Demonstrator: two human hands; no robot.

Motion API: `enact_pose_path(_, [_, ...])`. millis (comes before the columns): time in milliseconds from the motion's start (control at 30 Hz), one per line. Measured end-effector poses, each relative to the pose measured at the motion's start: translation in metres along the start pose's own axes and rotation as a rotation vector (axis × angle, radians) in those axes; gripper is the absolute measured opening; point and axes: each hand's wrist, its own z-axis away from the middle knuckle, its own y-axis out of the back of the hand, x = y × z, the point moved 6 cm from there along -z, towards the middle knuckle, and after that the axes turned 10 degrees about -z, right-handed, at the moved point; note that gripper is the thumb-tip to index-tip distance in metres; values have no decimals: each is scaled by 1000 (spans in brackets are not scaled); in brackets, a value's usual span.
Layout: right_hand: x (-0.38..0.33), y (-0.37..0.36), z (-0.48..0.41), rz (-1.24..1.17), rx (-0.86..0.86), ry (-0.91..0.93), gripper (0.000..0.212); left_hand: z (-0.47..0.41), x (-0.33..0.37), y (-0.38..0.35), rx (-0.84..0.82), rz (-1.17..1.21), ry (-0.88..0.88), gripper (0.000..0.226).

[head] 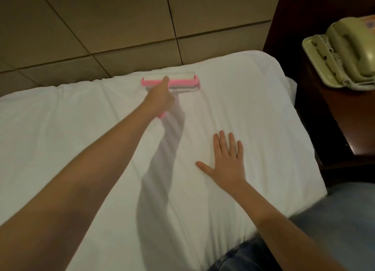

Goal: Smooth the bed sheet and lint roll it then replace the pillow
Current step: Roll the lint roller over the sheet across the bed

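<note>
A white bed sheet (81, 140) covers the mattress and shows shallow wrinkles. A pink lint roller (182, 81) with a white roll lies against the sheet near the head of the bed. My left hand (160, 98) grips its handle, arm stretched far forward, with the index finger laid along the pink frame. My right hand (225, 161) rests flat on the sheet nearer to me, fingers spread and straight. No pillow is in view.
A padded beige headboard wall (125, 27) stands behind the bed. To the right a dark wooden nightstand (332, 116) holds a pale green corded telephone (345, 53). My knee in blue jeans (328, 226) presses at the bed's near right edge.
</note>
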Motion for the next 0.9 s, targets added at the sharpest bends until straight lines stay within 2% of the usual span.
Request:
enact_pose_path(67, [1, -2, 4, 7, 4, 4, 104, 10, 13, 0, -62, -43, 16, 62])
enact_pose_path(133, [1, -4, 6, -21, 9, 21, 103, 45, 8, -14, -95, -45, 12, 70])
enact_pose_path(267, [8, -6, 10, -56, 71, 75, 102, 165, -43, -66, -174, -76, 30, 79])
enact_pose_path(400, [12, -12, 21, -40, 31, 92, 88, 250, -77, -86, -332, -154, 84, 80])
enact_pose_path(467, [11, -11, 27, -55, 31, 90, 81, 246, -76, -85, -333, -164, 61, 80])
enact_pose_path(700, [19, -15, 50, -111, -12, 101, 81, 99, -16, -60, -14, -29, -56, 74])
enact_pose_path(800, [24, -13, 57, -119, -18, 128, 94, 72, 6, -52, 1, 62, -78, 72])
enact_pose_path(900, [29, -10, 58, -149, -28, 96, 103, 115, -8, -65, -55, 37, -79, 76])
